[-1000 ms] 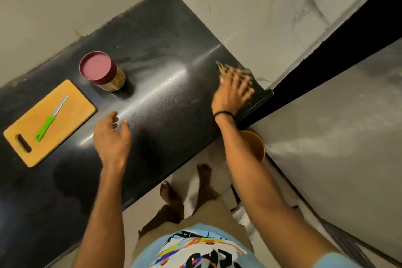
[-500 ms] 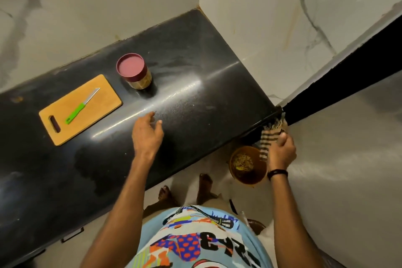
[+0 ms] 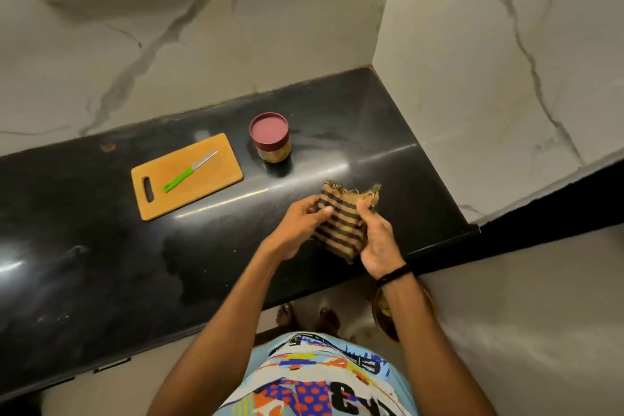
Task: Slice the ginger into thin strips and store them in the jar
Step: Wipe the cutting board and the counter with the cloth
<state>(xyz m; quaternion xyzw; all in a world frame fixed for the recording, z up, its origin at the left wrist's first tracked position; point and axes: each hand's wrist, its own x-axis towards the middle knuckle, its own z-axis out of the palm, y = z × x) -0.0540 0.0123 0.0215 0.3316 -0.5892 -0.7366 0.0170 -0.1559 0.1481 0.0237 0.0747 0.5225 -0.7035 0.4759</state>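
Both hands on the striped cloth (image 3: 341,223): I see the left hand (image 3: 297,226) pinching its left edge and the right hand (image 3: 378,240) curled round its right side, over the black counter (image 3: 101,246). The jar (image 3: 271,142), maroon lid on, stands at eleven o'clock from the grip. The cutting board (image 3: 219,179) lies at ten, with the green-handled knife (image 3: 187,172) on it.

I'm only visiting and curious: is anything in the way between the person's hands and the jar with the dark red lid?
Nothing visible stands on the counter between them. But the left hand and right hand both grip a striped cloth, and the jar has its lid on, covering its mouth.
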